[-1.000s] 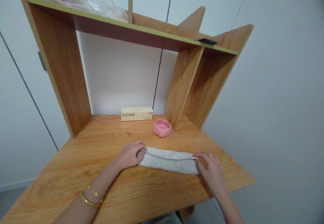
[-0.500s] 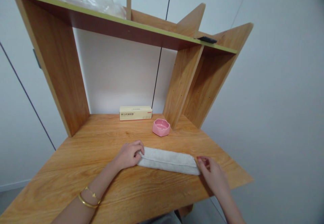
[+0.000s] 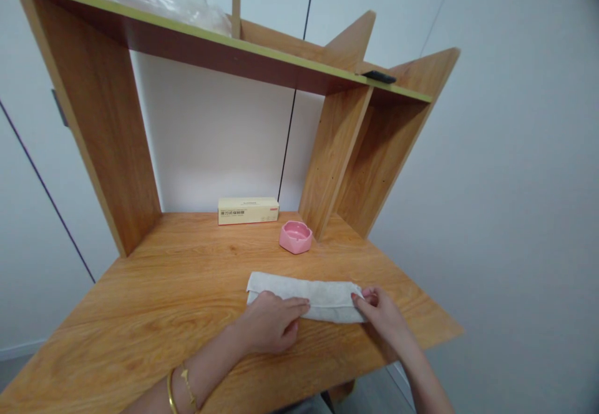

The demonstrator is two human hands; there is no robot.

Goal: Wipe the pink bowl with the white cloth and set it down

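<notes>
A pale grey cloth, folded into a long flat strip, lies crosswise on the wooden desk. My left hand rests over its near edge, left of the middle, fingers stretched out and pressing on the fabric without gripping it. At the right end, my right hand pinches the cloth's corner between thumb and fingers. The left end of the strip lies loose on the desktop. Beyond the cloth sits a pink, angular ashtray-like dish.
A cream-coloured box stands at the back of the desk. Upright wooden panels carry a shelf overhead, holding clear plastic and a dark flat object. A white wall rises to the right.
My left hand has let go of the cloth's left end and moved right, onto its near edge. My right hand has shifted slightly left and now pinches the right corner.
</notes>
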